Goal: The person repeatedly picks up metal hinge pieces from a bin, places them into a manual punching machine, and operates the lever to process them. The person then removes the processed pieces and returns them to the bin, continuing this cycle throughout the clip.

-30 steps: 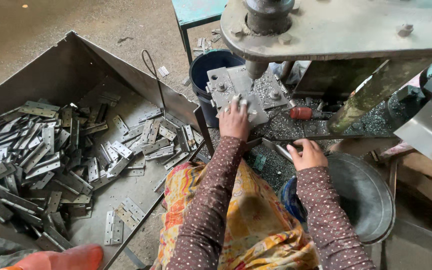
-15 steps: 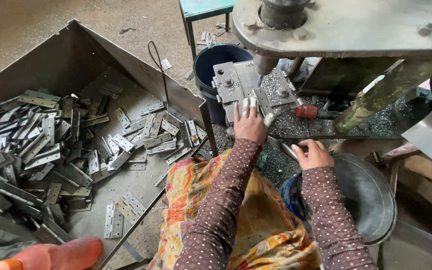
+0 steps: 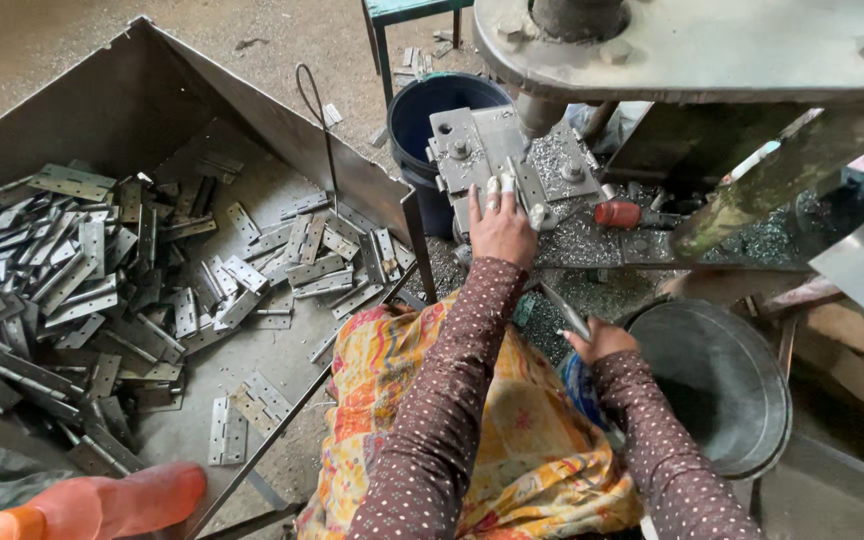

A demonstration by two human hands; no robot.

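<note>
My left hand reaches forward, its taped fingertips resting flat on the grey steel die block under the press head. I cannot make out anything gripped in it. My right hand sits nearer my lap and grips a thin flat metal piece that points up and left. It hovers just left of a round dark metal basin. Metal chips litter the press bed around the die.
A big sheet-metal bin on the left holds several grey hinge plates. A dark blue bucket stands behind the die. A red-handled tool lies on the bed. An orange boot is at the lower left.
My left hand stays on the die block, fingers shifted slightly. My right hand has drawn back a little toward my lap with the metal piece.
</note>
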